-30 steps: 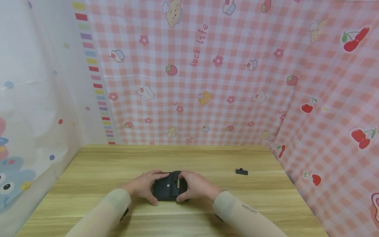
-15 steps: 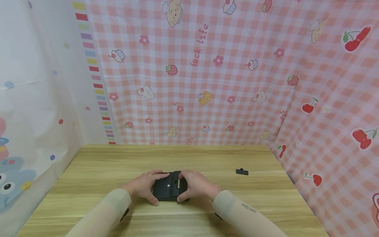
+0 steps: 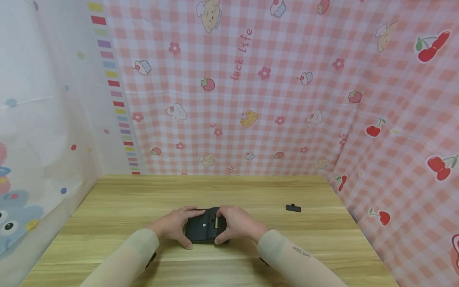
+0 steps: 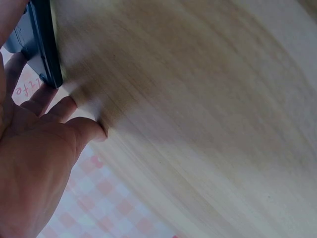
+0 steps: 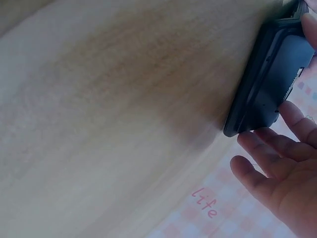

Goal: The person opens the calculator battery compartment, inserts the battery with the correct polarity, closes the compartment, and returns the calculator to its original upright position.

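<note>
A flat black device (image 3: pixel 196 232) with a small white dot lies face down near the front middle of the table. In its right part is an open battery slot, where a gold-coloured battery (image 3: pixel 216 222) shows. My left hand (image 3: pixel 171 226) holds the left end, thumb at the near edge and fingers at the far edge. At the other end my right hand (image 3: pixel 239 226) grips it the same way, its index finger by the slot. Both wrist views show the dark casing (image 5: pixel 277 74) between thumb and fingertips. Part of the right end is hidden under my right hand.
A small black battery cover (image 3: pixel 293 208) with a tab lies farther right on the wooden table (image 3: pixel 143 191). Pink checked cloth (image 3: pixel 229 99) hangs behind and at the right, white dotted cloth (image 3: pixel 46 119) at the left.
</note>
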Available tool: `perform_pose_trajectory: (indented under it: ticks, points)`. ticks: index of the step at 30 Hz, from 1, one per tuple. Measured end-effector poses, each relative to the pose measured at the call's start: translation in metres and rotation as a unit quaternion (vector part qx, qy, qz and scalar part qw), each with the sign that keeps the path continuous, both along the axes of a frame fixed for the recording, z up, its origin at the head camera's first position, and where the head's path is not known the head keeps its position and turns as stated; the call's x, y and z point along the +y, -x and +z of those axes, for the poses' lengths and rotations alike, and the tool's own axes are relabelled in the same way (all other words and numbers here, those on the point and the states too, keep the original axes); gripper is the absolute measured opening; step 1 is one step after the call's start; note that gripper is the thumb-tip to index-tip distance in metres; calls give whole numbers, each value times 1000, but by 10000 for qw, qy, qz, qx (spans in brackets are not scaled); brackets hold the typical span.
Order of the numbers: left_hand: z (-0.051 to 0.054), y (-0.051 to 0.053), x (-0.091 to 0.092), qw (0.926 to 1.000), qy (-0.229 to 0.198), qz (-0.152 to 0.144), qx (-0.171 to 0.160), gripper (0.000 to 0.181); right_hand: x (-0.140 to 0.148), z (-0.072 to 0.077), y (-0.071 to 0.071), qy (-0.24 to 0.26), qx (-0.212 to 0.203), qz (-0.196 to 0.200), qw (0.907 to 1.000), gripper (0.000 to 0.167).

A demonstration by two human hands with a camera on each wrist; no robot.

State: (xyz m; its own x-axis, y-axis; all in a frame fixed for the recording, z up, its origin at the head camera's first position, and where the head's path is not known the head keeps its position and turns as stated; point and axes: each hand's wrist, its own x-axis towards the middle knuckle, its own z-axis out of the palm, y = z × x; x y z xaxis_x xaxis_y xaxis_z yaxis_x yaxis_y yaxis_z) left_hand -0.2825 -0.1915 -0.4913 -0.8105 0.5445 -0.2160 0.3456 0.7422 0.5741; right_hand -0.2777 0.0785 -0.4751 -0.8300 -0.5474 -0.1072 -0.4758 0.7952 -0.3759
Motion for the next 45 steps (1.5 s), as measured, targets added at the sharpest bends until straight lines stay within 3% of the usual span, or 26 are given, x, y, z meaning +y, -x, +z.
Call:
perform_pose_trajectory:
  ticks: [9, 14, 19, 31, 38, 45]
  points:
    - [2, -2, -1, 10000, -40, 2, -15, 114, -2, 5, -2, -63, -106, -88, 9999, 77]
    - [3, -3, -1, 10000, -86, 25, -40, 114, -2, 2, -4, 32, -243, -180, 9995, 85]
    - [2, -2, -1, 10000, -31, -3, -1, 114, 0, -3, -4, -94, -100, -87, 9999, 95]
    - [0, -1, 0, 10000, 77, 30, 32, 114, 6, 0, -9, -169, -80, 27, 9998, 96]
    - [2, -3, 1, 10000, 56, 62, 21, 114, 16, -10, -5, -47, 30, 60, 10000, 99]
    - [1, -3, 0, 10000, -27, 5, 37, 114, 35, -6, -8, 232, 38, -144, 9996, 99]
